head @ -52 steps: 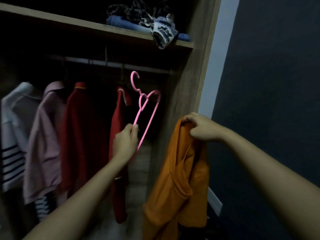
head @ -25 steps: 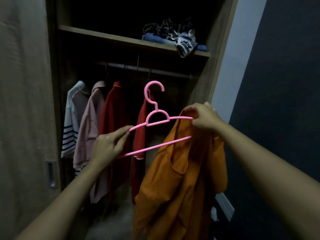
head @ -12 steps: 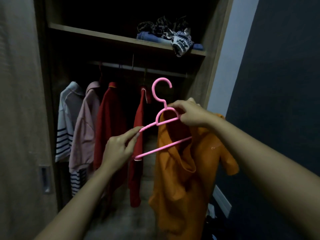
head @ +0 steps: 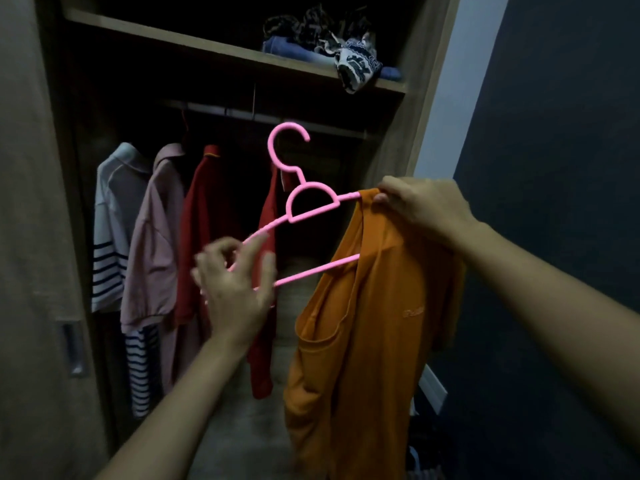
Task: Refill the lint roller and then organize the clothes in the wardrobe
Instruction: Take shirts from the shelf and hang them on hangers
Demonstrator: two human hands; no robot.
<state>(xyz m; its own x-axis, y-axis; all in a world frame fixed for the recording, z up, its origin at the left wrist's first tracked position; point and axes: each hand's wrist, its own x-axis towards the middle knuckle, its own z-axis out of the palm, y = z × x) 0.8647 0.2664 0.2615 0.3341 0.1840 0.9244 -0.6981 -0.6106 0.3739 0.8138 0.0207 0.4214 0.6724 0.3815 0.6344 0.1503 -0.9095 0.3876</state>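
A pink plastic hanger (head: 304,209) is held up in front of the open wardrobe, hook upward. Its right arm is inside the neck of an orange shirt (head: 363,323), which hangs down from it. My right hand (head: 422,206) pinches the shirt's collar against the hanger's right shoulder. My left hand (head: 235,289) is at the hanger's left end, blurred, fingers spread around the two bars, so its grip is unclear.
On the wardrobe rail (head: 242,114) hang a white striped shirt (head: 110,230), a pink shirt (head: 156,237) and two red garments (head: 207,230). Folded clothes (head: 332,46) lie on the upper shelf. A sliding door (head: 31,271) is at left, a dark wall at right.
My right hand has slid from the hanger's neck out to its right shoulder, pulling the orange shirt's collar over that arm. My left hand's fingers have loosened on the left end.
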